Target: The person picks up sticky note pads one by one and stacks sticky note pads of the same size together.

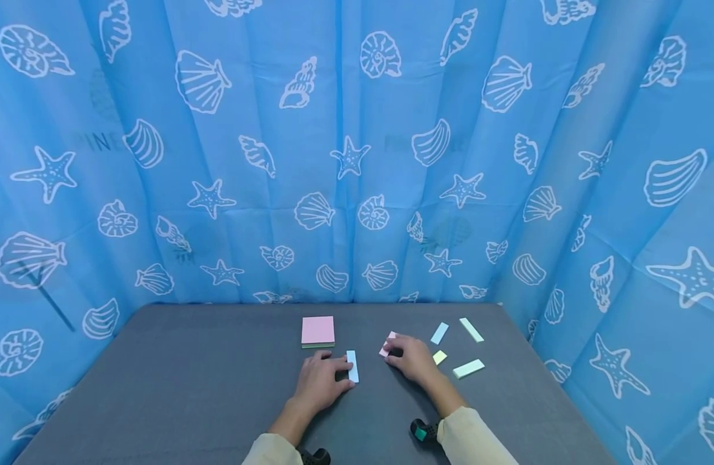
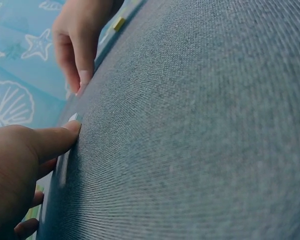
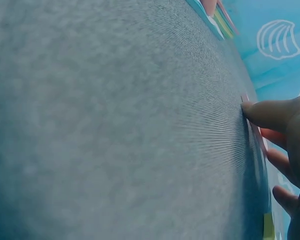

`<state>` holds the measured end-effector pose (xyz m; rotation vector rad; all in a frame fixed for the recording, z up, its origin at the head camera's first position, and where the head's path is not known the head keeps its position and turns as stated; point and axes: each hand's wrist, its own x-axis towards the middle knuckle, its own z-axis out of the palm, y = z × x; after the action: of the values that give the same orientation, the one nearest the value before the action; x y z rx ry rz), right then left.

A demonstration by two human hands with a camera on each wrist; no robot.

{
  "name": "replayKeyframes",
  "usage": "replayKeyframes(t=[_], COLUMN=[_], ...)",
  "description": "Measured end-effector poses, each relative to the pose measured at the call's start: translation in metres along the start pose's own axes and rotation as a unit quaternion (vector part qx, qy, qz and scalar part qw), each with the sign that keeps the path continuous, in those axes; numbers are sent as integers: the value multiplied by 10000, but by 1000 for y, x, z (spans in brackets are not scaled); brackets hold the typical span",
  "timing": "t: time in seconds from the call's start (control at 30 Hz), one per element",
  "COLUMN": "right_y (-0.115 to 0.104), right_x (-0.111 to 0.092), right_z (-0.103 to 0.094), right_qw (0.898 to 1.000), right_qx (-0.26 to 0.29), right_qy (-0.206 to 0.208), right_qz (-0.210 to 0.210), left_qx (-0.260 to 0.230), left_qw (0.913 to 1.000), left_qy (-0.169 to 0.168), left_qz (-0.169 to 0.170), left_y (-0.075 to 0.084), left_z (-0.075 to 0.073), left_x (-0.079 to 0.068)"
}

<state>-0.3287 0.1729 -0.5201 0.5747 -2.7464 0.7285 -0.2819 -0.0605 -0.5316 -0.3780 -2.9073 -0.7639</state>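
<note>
In the head view, my left hand (image 1: 319,383) pinches a narrow light blue sticky note pad (image 1: 353,368) between thumb and fingers, flat on the table. My right hand (image 1: 416,360) grips a small pink sticky note pad (image 1: 383,352) a little to the right, its fingertips partly covering it. The left wrist view shows the left thumb (image 2: 57,141) at the end of the blue pad (image 2: 74,117). In the right wrist view, the right thumb (image 3: 265,114) presses against the edge of the pink pad.
A square sticky note stack (image 1: 318,330), pink on top with green below, lies behind my left hand. Right of my right hand are a blue strip (image 1: 440,333), a yellow pad (image 1: 439,357) and two pale green strips (image 1: 470,329). A blue shell-patterned curtain (image 1: 357,168) borders the grey table (image 1: 188,381).
</note>
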Motion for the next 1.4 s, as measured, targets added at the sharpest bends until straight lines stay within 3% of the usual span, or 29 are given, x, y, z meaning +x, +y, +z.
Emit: replayKeyframes(t=[0.17,0.37,0.83,1.4], right_y=[0,-1,-2,-3], right_x=[-8,-11,-13,-9], right_z=[-2,-4,-6,-13], right_qw=[9996,9984,9889,9938], right_qx=[166,96,-731,-244], right_qy=[-222,-336,-169,-564], right_qz=[-41,-439,-1281,-928], left_qx=[12,-25,-32,-12], left_qw=[10000,10000,10000,10000], left_qy=[-37,-30,-51,-53], left_qz=[25,12,-13,-63], left_y=[-1,-1,0,0], left_z=[1,0,-1,1], left_x=[0,1,0,1])
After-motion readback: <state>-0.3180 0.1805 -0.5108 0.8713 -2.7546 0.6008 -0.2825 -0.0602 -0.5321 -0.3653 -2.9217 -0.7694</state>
